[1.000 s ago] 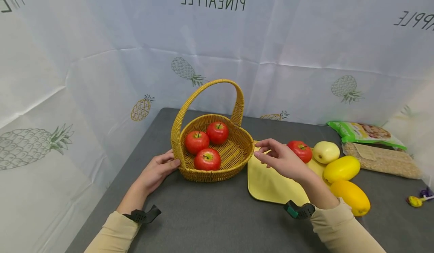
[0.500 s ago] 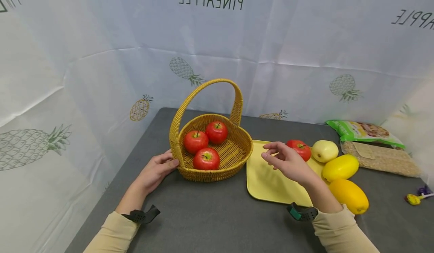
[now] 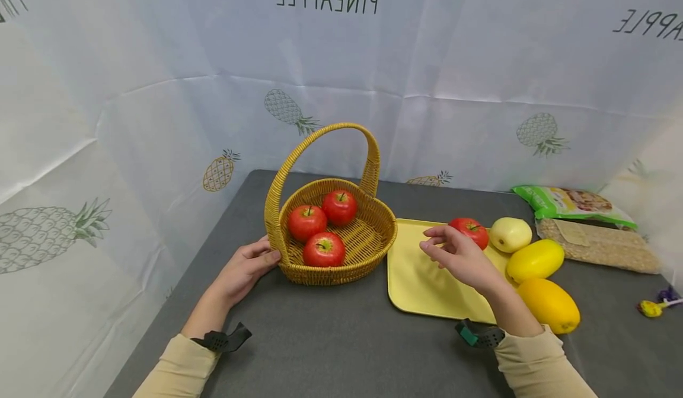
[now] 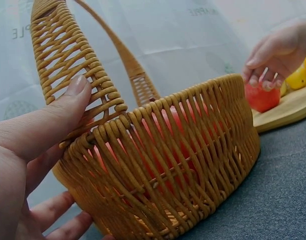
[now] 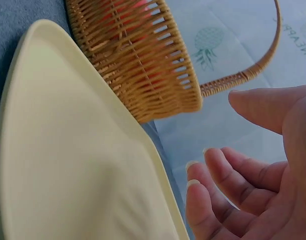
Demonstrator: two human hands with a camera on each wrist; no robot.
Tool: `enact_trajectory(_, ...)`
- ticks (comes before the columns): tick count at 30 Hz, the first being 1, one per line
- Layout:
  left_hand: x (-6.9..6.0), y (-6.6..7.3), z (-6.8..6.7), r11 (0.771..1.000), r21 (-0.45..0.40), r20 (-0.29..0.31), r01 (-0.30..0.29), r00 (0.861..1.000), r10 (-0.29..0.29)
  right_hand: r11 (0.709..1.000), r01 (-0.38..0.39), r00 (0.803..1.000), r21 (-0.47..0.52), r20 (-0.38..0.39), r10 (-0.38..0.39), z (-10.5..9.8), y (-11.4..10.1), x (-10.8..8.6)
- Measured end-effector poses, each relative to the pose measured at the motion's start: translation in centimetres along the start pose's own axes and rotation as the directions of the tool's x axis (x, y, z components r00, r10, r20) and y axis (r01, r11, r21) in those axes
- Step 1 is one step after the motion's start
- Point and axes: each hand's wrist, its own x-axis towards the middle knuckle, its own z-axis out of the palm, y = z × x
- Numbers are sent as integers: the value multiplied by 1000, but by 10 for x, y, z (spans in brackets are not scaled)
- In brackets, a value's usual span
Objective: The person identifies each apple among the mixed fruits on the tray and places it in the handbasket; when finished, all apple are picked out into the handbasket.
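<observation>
A yellow wicker basket [image 3: 368, 261] with a tall handle holds three red apples [image 3: 324, 250]. My left hand [image 3: 246, 270] grips its left end; in the left wrist view the thumb [image 4: 75, 95] lies at the foot of the handle and the fingers touch the outer wall of the basket [image 4: 187, 155]. My right hand [image 3: 463, 260] hangs above the pale yellow tray [image 3: 421, 291], fingers loosely bent and holding nothing. Behind it, another red apple [image 3: 472, 232] is partly visible on the tray. The right wrist view shows the right hand [image 5: 257, 185] apart from the basket [image 5: 153, 75].
Right of the apple lie a pale round fruit [image 3: 510, 235], a yellow fruit [image 3: 536, 260] and an orange-yellow fruit [image 3: 549, 306]. A green packet [image 3: 576, 204] and a bag of grains [image 3: 603, 247] are at the back right, with a wrapped lollipop [image 3: 651, 309] near the right edge.
My right hand has moved right, away from the basket and further over the tray. The left hand keeps its grip, and the apples in the basket have not moved.
</observation>
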Motion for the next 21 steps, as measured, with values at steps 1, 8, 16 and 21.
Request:
enact_trajectory(1, 0, 0, 0, 1000, 2, 1, 2, 1000, -2, 1000, -4, 1000, -3, -3, 4, -1, 1, 0)
enact_trajectory(8, -1, 1, 0, 1000, 0, 7, -9, 1000, 9, 998, -35, 996, -48, -82, 31, -13, 1, -3)
enact_trajectory(16, -1, 4, 1, 1000, -5, -2, -7, 1000, 7, 992, -46, 956, -122, -292, 8, -26, -7, -9)
enact_trajectory(21, -1, 5, 2, 1000, 8, -11, 4, 1000, -4, 991, -72, 936, -109, -350, 29, -32, -6, -11)
